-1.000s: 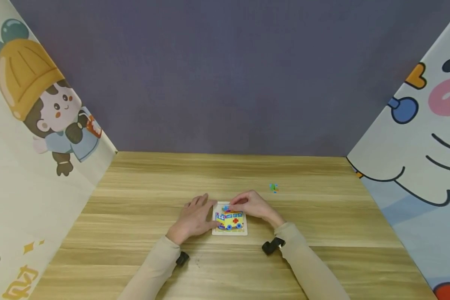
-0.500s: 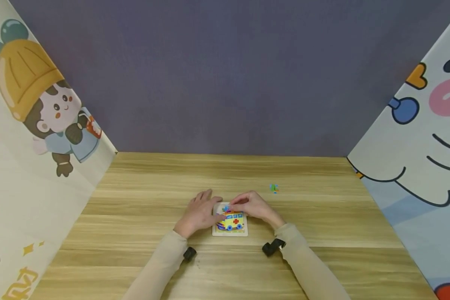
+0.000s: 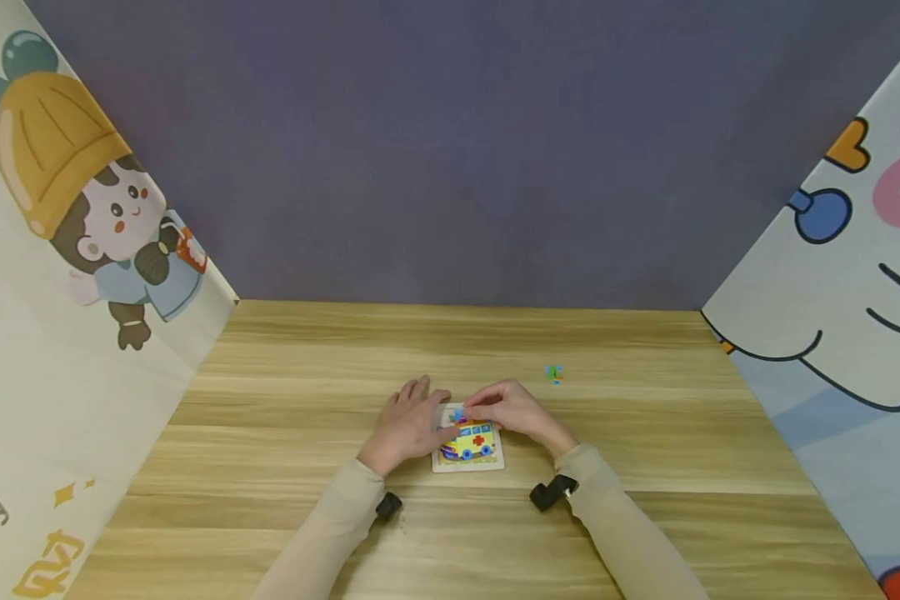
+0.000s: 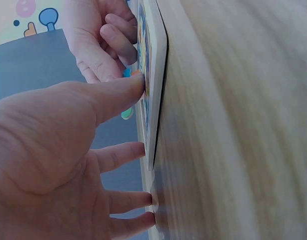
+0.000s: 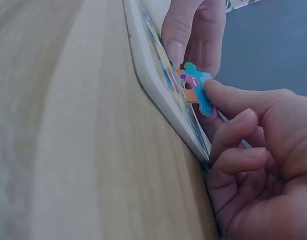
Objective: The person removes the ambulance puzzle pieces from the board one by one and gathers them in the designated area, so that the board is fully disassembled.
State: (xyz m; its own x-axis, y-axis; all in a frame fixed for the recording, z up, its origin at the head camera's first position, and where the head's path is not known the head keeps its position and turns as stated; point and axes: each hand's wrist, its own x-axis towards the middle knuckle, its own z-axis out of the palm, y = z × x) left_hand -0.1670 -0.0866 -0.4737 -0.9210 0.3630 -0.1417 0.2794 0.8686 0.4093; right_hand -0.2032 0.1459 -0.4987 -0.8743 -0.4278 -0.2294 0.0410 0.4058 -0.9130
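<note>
A small square jigsaw puzzle (image 3: 471, 450) with a yellow ambulance picture lies on the wooden table in a pale frame (image 5: 143, 75). My right hand (image 3: 513, 408) pinches a blue jigsaw piece (image 5: 196, 89) with orange and pink parts, tilted up over the top of the picture. Its remaining fingers are curled, as the right wrist view shows. From the left side, my left hand (image 3: 412, 421) presses its thumb (image 4: 128, 87) on the picture. The fingers of that hand are spread and fairly straight, with tips at the frame's edge and on the table.
Another green, blue and orange jigsaw piece (image 3: 554, 373) lies on the table, beyond the right hand. A dark wall (image 3: 465, 167) rises at the table's back edge, with printed panels (image 3: 855, 333) on both sides.
My left hand has moved up and rightward, its thumb shifting from the picture's lower left toward its middle. The right hand stays over the top, pinching the piece. The head view shifts slightly.
</note>
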